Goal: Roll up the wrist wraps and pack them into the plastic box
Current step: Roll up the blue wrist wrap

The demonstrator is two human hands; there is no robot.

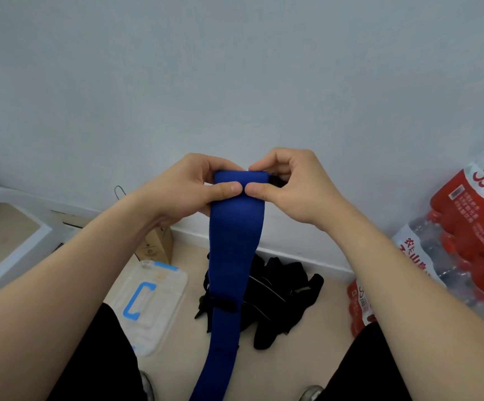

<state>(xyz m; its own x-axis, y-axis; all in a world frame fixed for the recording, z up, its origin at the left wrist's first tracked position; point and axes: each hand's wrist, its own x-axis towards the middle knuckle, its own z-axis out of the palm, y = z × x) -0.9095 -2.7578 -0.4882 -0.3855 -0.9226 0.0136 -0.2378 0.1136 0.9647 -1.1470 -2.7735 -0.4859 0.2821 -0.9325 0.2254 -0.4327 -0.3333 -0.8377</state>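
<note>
Pale wall (pixel 235 68) and beige floor (pixel 278 369) fill the background. Both hands pinch the rolled top end of a blue wrap (pixel 236 227), left hand (pixel 190 185) and right hand (pixel 288 183) with thumbs touching; its tail hangs down between the knees. On the floor lie a clear box (pixel 154 302) and black wraps (pixel 281 293).

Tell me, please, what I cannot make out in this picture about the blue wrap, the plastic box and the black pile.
Head view only:
1. The blue wrist wrap: its lower end is cut off by the bottom edge, and the left hand and right hand cover the rolled top.
2. The plastic box: its cloudy lid hides the contents.
3. The black pile: too dark and tangled to count the pieces, and the wrap covers part of it.
</note>
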